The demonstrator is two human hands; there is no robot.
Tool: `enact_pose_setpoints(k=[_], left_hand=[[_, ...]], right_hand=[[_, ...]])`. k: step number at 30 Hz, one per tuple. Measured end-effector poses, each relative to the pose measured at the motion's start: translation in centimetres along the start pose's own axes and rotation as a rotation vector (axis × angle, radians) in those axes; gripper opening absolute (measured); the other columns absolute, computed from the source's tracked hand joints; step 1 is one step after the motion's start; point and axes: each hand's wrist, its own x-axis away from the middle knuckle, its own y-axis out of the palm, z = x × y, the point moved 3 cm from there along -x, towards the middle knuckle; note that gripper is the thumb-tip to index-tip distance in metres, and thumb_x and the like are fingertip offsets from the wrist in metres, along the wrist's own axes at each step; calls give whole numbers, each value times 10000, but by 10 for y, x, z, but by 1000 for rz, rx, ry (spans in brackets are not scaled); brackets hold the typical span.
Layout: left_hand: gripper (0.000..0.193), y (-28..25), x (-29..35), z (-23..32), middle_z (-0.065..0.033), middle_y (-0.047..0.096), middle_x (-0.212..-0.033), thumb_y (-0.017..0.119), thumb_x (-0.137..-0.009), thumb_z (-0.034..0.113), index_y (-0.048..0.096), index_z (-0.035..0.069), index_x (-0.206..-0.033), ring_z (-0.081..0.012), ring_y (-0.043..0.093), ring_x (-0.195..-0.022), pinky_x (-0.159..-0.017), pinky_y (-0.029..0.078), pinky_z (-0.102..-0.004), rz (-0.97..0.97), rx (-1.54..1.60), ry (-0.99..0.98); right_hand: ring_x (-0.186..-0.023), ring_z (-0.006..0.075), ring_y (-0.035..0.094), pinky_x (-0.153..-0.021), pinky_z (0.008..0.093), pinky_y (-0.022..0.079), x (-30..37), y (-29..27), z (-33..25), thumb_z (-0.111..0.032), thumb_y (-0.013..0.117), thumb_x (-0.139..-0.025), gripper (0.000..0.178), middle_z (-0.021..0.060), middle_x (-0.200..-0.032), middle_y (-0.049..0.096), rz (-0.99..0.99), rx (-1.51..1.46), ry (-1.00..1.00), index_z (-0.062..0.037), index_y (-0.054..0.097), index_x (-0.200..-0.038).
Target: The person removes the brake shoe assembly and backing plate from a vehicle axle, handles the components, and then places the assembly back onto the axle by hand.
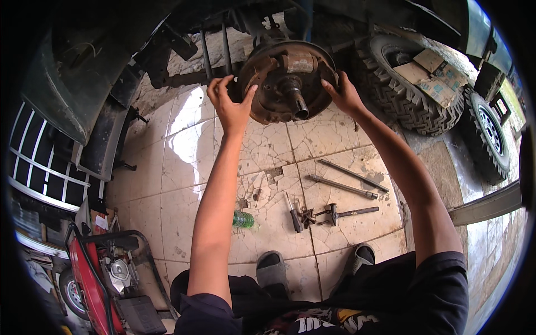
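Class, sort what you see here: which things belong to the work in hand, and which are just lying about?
In hand:
left hand
right hand
rusty brake plate
axle stub

Lying about:
hammer
screwdriver
two metal rods
green bottle
spare tyre
cardboard

Open tiled floor below the rusty brake plate. Spindle juts from its centre. Tyre crowds the right; fender the left.
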Motion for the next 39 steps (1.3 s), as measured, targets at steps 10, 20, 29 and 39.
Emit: enact_pose_setpoints(k=[10,20,29,39], left_hand=[[738,21,0,-26,-336,427,-1363,595,-951,406,299,-83,-1417,-463,466,-1251,-1036,406,-448,-450,27,-80],[593,31,-1,-26,-278,577,-1185,622,-942,425,467,-71,-1226,-384,597,-1059,-914,458,-404,-373,248,-333],[612,36,29,-49,-274,552,-1206,545,-969,482,430,-40,-1266,-415,548,-1115,-956,419,-426,-302,203,-449],[646,29,36,-43,-279,572,-1203,522,-968,513,422,-43,-1283,-420,565,-1125,-943,439,-436,-325,149,-437]], right_hand=[[-1094,361,634,-912,388,492,4,3,-6,-414,672,-910,623,255,-1120,645,-17,-63,-11,12,410,-1282],[-1106,368,622,-929,397,485,1,-1,-11,-445,662,-906,644,256,-1123,636,-41,-9,-4,23,425,-1278],[-1167,375,566,-975,409,461,-12,1,-15,-447,695,-874,752,251,-1223,578,112,43,-184,62,421,-1355],[-1191,382,546,-995,418,450,-20,-5,-28,-457,713,-850,774,248,-1245,566,46,48,-194,54,428,-1356]])
